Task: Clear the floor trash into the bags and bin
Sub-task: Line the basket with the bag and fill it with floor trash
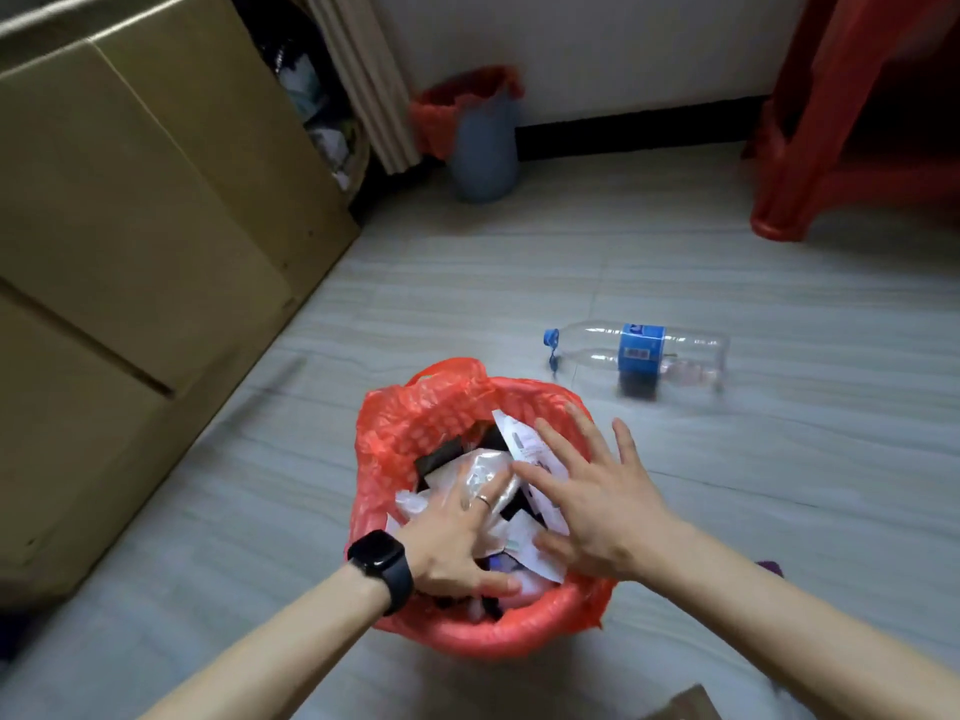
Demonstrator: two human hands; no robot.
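A bin lined with a red plastic bag (415, 407) stands on the floor right in front of me, filled with white wrappers and paper trash (483, 472). My left hand (457, 532), with a black watch on the wrist, presses flat on the trash with spread fingers. Over the bin's right side my right hand (592, 501) is spread open, its fingers straight, on or just above the wrappers. An empty clear bottle with a blue label and blue cap (639, 358) lies on its side on the floor beyond the bin.
Large cardboard boxes (130, 241) line the left side. A second blue bin with a red liner (480, 132) stands by the far wall beside a curtain. A red plastic stool (841, 148) is at the back right. Grey tiled floor (779, 485) surrounds the bin.
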